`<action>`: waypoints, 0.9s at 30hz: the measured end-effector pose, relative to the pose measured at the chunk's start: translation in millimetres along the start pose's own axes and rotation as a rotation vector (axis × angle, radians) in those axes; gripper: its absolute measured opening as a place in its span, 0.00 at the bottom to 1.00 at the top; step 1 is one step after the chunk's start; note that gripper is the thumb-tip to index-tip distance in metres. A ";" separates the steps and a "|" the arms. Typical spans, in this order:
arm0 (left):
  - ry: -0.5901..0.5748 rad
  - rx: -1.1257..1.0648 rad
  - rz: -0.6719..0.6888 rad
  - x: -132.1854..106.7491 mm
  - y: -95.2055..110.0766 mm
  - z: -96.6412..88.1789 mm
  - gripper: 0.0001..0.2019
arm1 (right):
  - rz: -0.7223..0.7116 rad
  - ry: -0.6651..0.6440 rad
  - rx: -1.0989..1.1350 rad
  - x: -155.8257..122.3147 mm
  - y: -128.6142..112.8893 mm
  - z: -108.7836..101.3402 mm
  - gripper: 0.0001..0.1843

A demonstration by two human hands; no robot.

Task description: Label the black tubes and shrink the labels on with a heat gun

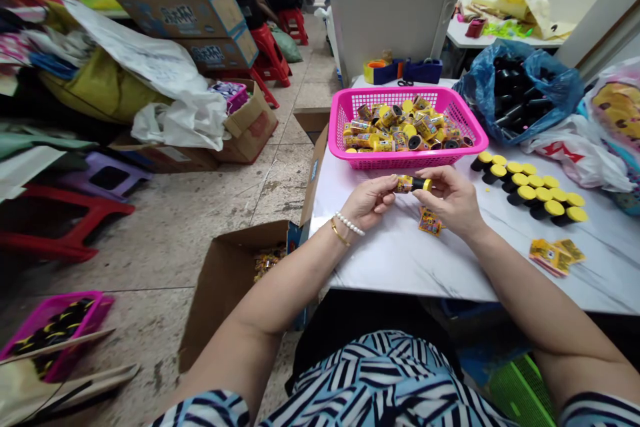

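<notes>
Between my two hands, above the white table [370,260], a small black bottle with a yellow cap [419,183] lies sideways, a printed yellow sleeve label partly around it. My left hand [373,200] pinches the label end. The fingers of my right hand [453,200] are closed on the yellow-cap end. Below them a flat printed label [430,221] rests on the table. Just beyond my hands stands a pink basket [407,159] heaped with labelled bottles [400,127]. To the right, several black bottles with yellow caps [543,193] stand upright in rows.
A stack of labels [555,255] lies right of my right arm. At the back right sits a blue plastic bag of black bottles [520,100]; tape dispensers [400,71] stand behind the basket. On the floor at left are an open carton [220,280] and stools [55,227].
</notes>
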State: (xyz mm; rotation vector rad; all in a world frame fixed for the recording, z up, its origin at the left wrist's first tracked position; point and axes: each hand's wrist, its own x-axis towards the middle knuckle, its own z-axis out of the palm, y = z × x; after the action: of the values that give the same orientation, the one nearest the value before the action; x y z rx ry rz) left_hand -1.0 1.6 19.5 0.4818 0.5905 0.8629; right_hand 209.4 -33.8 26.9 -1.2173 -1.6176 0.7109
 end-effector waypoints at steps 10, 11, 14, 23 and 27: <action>0.108 -0.155 -0.096 0.7 11.3 3.1 0.04 | 0.217 0.086 0.380 13.1 -1.2 -5.3 0.21; 0.103 -0.153 -0.105 0.5 10.5 3.8 0.04 | 0.233 0.064 0.382 13.0 -1.0 -4.7 0.22; 0.082 -0.145 -0.127 0.4 7.0 4.9 0.04 | 0.286 0.006 0.370 9.9 -3.3 -0.2 0.24; 0.070 -0.100 -0.118 0.0 4.8 6.3 0.07 | 0.215 0.031 0.292 -1.1 -11.4 11.8 0.20; 0.060 -0.068 -0.073 -2.8 4.3 8.0 0.11 | 0.112 0.020 0.145 -6.8 -9.6 11.4 0.18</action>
State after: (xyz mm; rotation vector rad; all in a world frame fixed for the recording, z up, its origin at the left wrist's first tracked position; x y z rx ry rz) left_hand 0.4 0.6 28.9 0.3722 0.6278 0.8273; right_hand 195.5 -42.4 28.6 -1.2118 -1.4634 0.8687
